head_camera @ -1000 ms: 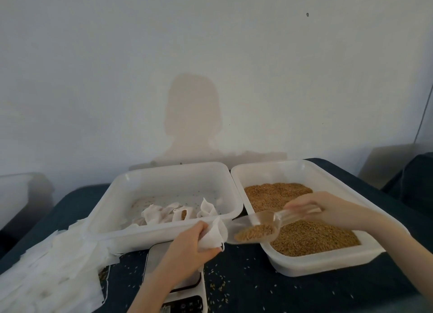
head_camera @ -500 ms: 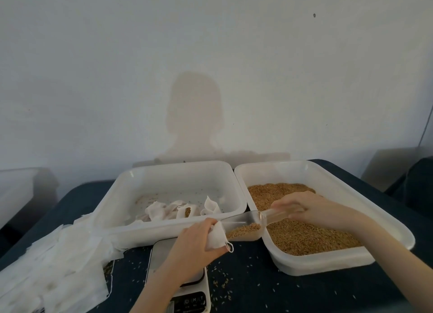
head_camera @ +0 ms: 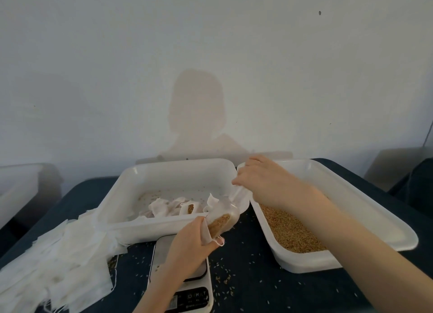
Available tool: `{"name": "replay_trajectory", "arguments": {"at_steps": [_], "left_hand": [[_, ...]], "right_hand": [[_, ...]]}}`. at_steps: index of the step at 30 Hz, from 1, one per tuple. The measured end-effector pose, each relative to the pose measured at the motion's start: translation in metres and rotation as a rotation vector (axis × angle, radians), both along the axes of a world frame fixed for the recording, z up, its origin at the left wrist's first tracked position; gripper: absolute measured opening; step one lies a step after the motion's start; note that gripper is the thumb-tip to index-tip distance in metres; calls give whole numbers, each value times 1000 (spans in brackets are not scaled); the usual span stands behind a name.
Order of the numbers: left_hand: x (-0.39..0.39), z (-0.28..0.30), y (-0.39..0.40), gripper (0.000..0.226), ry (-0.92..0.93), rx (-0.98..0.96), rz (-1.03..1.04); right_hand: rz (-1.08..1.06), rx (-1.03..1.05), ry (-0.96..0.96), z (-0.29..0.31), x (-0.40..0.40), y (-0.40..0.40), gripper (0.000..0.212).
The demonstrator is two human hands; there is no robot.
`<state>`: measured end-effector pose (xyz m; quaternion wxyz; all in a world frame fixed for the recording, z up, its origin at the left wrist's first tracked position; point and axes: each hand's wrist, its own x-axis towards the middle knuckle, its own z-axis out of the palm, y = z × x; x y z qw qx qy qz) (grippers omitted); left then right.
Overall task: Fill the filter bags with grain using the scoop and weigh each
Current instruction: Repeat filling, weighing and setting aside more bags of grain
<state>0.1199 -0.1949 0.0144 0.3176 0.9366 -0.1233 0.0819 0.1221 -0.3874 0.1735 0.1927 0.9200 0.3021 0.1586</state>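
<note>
Now, the right hand point(head_camera: 264, 181) was raised over the gap between the two white trays, forearm running in from the counter's point(head_camera: 269, 287) near right corner, wrist cocked so the scoop point(head_camera: 226, 215) tipped steeply down to the left. Its fingers were curled round the clear handle at the top. The scoop's mouth, loaded with brown grain, sat right inside the filter bag point(head_camera: 207, 233).

The left hand point(head_camera: 187, 249) came up from the near edge, hovering above the scale point(head_camera: 180, 287). Its fingers and thumb pinched the white bag's opening, holding it against the scoop's lip, a loop of string dangling by the thumb.

The scale sat near the counter's front edge, centre, its dark panel showing small pale symbols too blurred to read; I couldn't make out any brand.

The grain tray point(head_camera: 365, 209) stood toward the right edge, grain point(head_camera: 290, 230) heaped along its near side. The left tray point(head_camera: 164, 172) sat just beside it, holding crumpled filled bags point(head_camera: 173, 206) toward its near wall. A pile of flat empty bags point(head_camera: 56, 266) spread over the front left corner. Loose grains dotted the dark cloth around the scale.
</note>
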Motion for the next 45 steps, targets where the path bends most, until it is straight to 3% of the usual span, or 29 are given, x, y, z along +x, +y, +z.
{"name": "replay_trajectory", "arguments": {"at_steps": [3,8,13,16,20,23,25,27,30,37,38,40,41,42,45], "left_hand": [[1,-1,2,32,4,-84,58],[5,5,8,36,11,-38,149],[11,6,21,67,-53,56,177],[13,10,24,63,-105,151,196],[15,16,25,10,-96,28,172],[14,16,25,16,-142,-181,187],[14,18,24,10,-150,-253,194],[14,17,25,9,-142,-313,181],[10,14,27,15,-69,-345,143],[6,-10,42,45,169,-117,149],[10,-8,42,40,207,-143,161],[4,-15,56,9,279,-43,77],[2,-17,58,12,358,-43,149],[6,-22,59,15,367,-11,168],[-1,-22,59,23,151,183,185]], "right_hand": [[-6,-77,-57,15,1,24,48],[8,-140,-126,26,3,52,42],[11,-81,-121,22,6,42,43],[-51,46,18,7,14,13,53],[-237,282,260,-26,19,-34,54],[-416,446,364,-51,22,-64,54],[-481,550,359,-66,23,-79,36],[-488,647,378,-76,24,-82,21],[-463,702,394,-85,30,-66,20],[-657,706,222,-95,44,-54,18],[-709,679,206,-100,41,-59,16],[-820,632,227,-110,35,-68,13],[-870,609,260,-115,32,-72,11],[-906,583,298,-120,29,-74,9],[-936,509,388,-127,26,-76,8]]}}
